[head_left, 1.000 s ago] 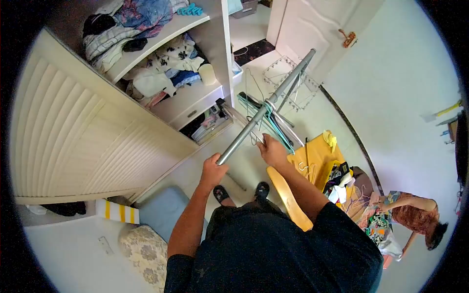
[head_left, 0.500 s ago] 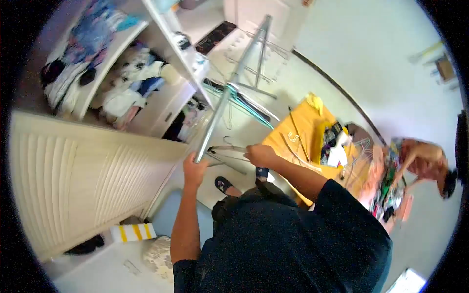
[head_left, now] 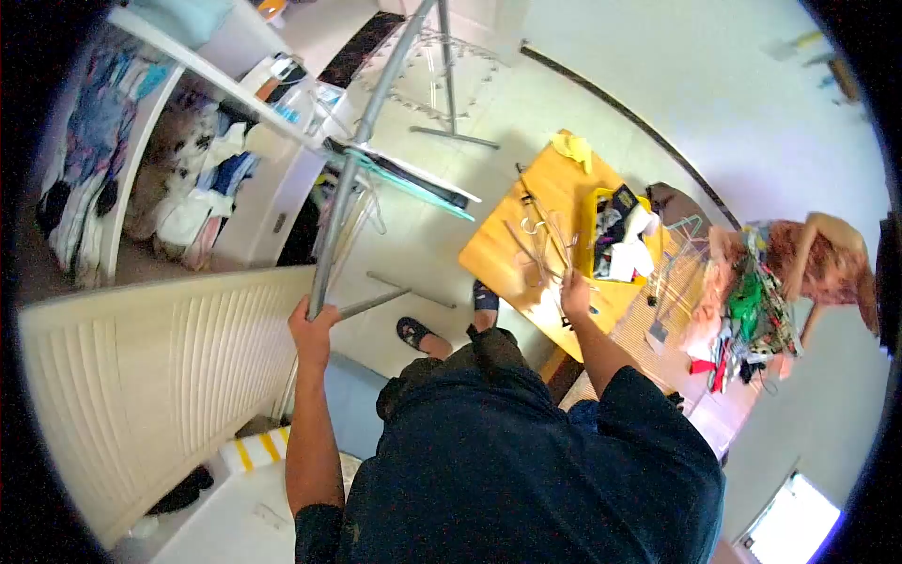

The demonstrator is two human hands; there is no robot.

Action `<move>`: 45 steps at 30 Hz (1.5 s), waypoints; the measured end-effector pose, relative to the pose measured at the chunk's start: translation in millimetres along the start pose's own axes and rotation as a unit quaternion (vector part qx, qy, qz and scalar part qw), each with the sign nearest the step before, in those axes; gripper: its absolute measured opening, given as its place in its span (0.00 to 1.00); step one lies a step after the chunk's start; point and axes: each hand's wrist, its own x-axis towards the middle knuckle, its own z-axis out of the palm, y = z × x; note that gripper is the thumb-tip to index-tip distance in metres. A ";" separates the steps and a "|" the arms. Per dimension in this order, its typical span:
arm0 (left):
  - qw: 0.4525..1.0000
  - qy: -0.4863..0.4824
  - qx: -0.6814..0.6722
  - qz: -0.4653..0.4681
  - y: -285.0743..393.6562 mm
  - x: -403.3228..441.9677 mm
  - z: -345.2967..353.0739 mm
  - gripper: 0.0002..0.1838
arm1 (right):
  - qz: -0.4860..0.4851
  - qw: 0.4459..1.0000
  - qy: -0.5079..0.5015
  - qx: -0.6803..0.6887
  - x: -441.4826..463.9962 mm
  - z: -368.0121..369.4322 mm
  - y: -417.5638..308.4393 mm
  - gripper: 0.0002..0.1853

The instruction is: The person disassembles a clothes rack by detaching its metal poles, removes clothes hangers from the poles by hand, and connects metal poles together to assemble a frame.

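My left hand (head_left: 315, 329) is closed round the lower end of a grey metal clothes rack rail (head_left: 340, 211). Over the wooden table (head_left: 498, 230), my right hand (head_left: 575, 297) grips a clothes hanger (head_left: 567, 252) among several others lying there; its fingers partly cover where it holds. More hangers (head_left: 413, 180), turquoise and dark ones among them, hang bunched on the rail. Just beyond my right hand stands a yellow basket (head_left: 590, 246) with dark and white clothes in it.
A person (head_left: 817, 254) at the right handles a heap of clothes (head_left: 750, 305) on a woven mat (head_left: 631, 331). Open shelves (head_left: 272, 211) with clothes stand at the left, beside a louvred door (head_left: 178, 357). The rack's foot (head_left: 409, 289) lies near my slippers (head_left: 413, 331).
My right hand has moved from beside the rail to the table, carrying the hanger over. My left hand still grips the rail. The view has shifted right.
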 end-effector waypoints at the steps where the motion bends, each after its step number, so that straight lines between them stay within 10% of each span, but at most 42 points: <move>1: 1.000 -0.012 0.023 0.013 5.6 0.1 -1.4 0.07 | -0.001 1.000 -0.003 -0.011 12.5 0.5 3.4 0.21; 7: 0.999 -0.008 -0.033 -0.021 16.2 -4.5 2.5 0.07 | 0.050 0.997 0.018 -0.062 43.3 -16.5 8.5 0.19; 9: 0.999 0.003 0.052 0.001 29.3 -6.9 4.2 0.07 | -0.062 0.972 0.219 -0.063 48.6 1.0 19.3 0.20; 13: 0.999 -0.002 0.025 0.028 2.7 -1.5 3.2 0.10 | -0.180 0.951 0.096 0.231 26.7 -23.0 -103.0 0.10; 18: 0.998 -0.013 0.058 0.030 -1.7 0.5 0.8 0.10 | -0.459 0.880 -0.085 0.092 -28.4 -24.6 -298.2 0.25; 23: 0.998 0.000 0.065 0.027 6.3 -2.6 3.5 0.12 | -0.383 0.919 -0.095 -0.003 -16.3 6.7 -376.5 0.36; 29: 1.000 -0.009 0.019 0.022 11.7 -3.1 4.8 0.09 | -0.398 0.915 -0.064 -0.031 20.2 34.8 -383.5 0.21; 38: 1.000 -0.021 0.014 -0.011 32.4 -7.8 3.0 0.10 | -0.402 0.914 0.021 0.047 4.6 48.0 -420.1 0.48; 45: 0.999 -0.022 0.023 0.044 24.7 -6.2 5.0 0.09 | -0.329 0.943 -0.025 -0.041 10.1 48.1 -445.1 0.41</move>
